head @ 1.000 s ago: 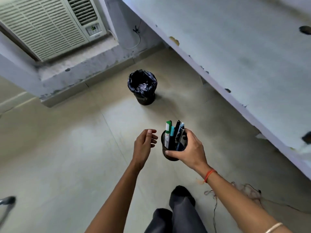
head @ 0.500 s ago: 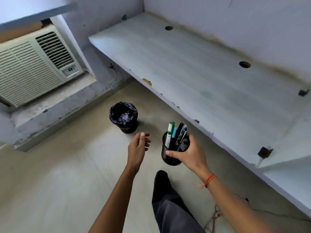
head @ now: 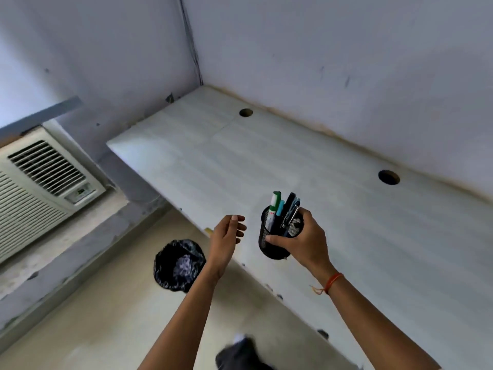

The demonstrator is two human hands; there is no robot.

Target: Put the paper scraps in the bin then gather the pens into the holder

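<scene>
We hold the black mesh holder (head: 277, 236) in our right hand (head: 306, 241), fingers wrapped round its far side and the thumb pressed across the near wall, so the cup stays upright and the pens (head: 282, 212) standing in it do not tip out. The pens lean together against the rim: a green-capped marker, a light blue one and several dark ones with clips, all with their tops well above the mesh. We carry the holder in the air over the front part of the pale desk (head: 266, 156), not touching it, and we judge that this height and upright grip suit setting it down on the bare surface just below. Our left hand (head: 226, 236) hangs just beside the holder with the fingers loosely curled and nothing in them, near enough to steady the cup or catch a pen if one slips. The bin (head: 180, 264), lined with a black bag, stands on the floor below the desk edge, to the left of our left wrist, and pale crumpled scraps (head: 184, 263) show inside it, so the paper part of the task looks finished. We see no loose pens on the desk or floor, which suggests the gathering is done too and only the placing of the holder remains.
</scene>
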